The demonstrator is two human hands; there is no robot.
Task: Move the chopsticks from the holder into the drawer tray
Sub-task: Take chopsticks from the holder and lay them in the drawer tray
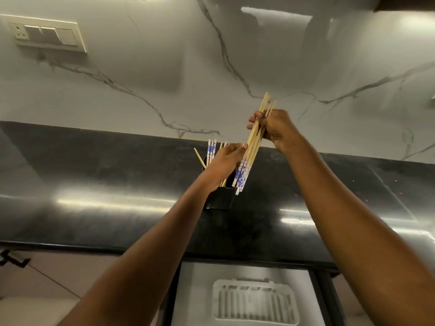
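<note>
Your right hand [274,130] grips a bundle of chopsticks [253,149] up above the black counter [117,184]. Their blue ends hang just over the near right corner of the black holder [220,198]. Your left hand [223,163] sits right over the holder's mouth, so that way in is blocked. More chopsticks poke up on the holder's far left side.

The counter is bare to the left and right of the holder, so a hand can pass there. Behind it stands the marble wall [164,78].

Near you, the open drawer [200,290] holds a white tray [255,302]. Nothing lies on the tray.
</note>
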